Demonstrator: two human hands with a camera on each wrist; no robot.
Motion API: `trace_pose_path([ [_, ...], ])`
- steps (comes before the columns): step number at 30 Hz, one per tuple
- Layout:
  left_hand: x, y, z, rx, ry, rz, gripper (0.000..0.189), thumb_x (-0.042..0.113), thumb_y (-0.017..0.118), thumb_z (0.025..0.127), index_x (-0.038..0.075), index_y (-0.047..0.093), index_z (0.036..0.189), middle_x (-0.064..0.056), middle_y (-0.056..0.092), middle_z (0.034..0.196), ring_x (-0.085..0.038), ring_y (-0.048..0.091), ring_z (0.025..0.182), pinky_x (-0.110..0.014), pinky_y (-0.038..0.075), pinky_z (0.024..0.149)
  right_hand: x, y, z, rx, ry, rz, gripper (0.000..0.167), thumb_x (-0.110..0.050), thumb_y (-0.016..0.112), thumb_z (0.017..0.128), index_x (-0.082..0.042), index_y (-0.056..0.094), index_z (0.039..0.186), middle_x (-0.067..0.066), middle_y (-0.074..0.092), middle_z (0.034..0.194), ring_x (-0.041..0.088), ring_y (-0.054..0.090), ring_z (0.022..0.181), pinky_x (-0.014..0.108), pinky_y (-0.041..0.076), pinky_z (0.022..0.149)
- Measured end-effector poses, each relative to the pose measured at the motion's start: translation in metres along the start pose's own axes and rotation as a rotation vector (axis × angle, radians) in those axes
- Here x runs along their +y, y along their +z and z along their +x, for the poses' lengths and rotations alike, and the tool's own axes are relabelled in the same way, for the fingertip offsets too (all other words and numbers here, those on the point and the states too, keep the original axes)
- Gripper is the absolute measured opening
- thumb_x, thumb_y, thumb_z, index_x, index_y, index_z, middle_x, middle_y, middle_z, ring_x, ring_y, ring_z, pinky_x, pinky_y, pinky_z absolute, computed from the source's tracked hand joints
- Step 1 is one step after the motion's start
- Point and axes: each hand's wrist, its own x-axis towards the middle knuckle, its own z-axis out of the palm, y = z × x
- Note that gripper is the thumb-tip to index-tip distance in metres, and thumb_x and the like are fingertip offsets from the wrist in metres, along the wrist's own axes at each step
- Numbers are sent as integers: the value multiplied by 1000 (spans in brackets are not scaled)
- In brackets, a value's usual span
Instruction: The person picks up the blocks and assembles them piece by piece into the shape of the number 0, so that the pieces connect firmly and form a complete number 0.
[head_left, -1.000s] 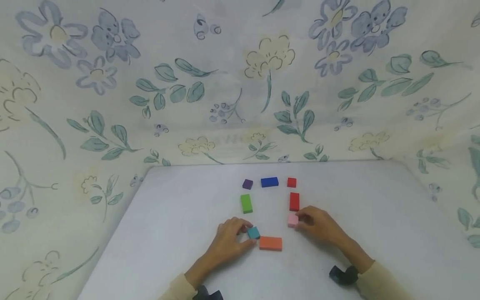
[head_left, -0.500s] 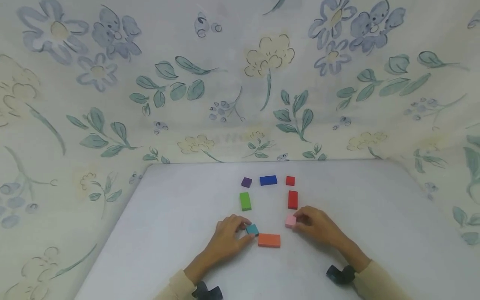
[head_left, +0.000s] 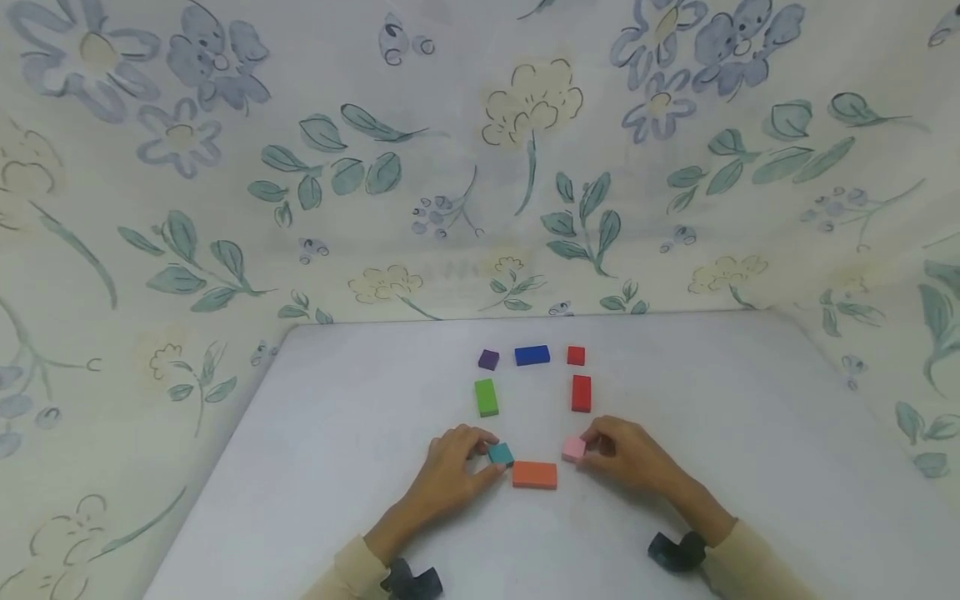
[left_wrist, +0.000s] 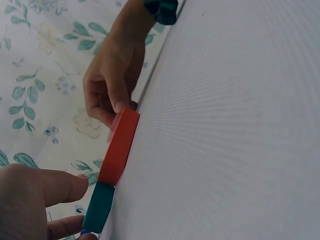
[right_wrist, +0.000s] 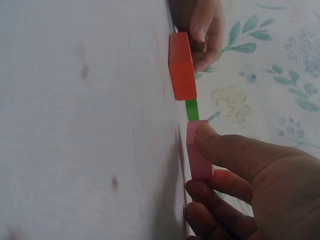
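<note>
In the head view my left hand [head_left: 453,471] rests by a teal cube [head_left: 500,454], index finger and thumb curled round it. The left wrist view shows the teal cube [left_wrist: 99,206] end to end with an orange rectangular block [left_wrist: 119,147], thumb tip close beside the cube. My right hand [head_left: 630,454] pinches a pink cube [head_left: 573,448] just up and to the right of the orange block [head_left: 535,475]. In the right wrist view the thumb presses the near face of the pink cube [right_wrist: 200,157], with fingers on its far side.
Farther back on the white table [head_left: 337,417] lie a green block [head_left: 487,397], purple cube [head_left: 489,359], blue block [head_left: 532,356], red cube [head_left: 576,356] and red block [head_left: 581,393], outlining a rectangle with the nearer blocks. A floral cloth [head_left: 480,192] hangs behind.
My right hand has moved the pink cube nearer and leftward, away from the red block and toward the orange block. My left hand and the teal cube hold their place; the head view shifts slightly.
</note>
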Motion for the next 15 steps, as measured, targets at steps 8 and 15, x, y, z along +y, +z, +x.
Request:
trace_pose_path([
  [8,-1,1,1,2,5,-2,32,35,71,89,20,64,116,10,58,97,-8,51,92,-34,37,83,-1,2,-3,15,-1,19,24,-28,82,82,-19,68,100,-11,62,86,9,55,76,20,50,69],
  [15,0,-1,2,-1,1,3,32,35,71,89,20,64,116,10,57,97,-9,50,92,-34,36,83,-3,3,-5,4,-27,8,26,-28,82,82,-18,68,101,-10,62,87,8,54,77,20,49,70],
])
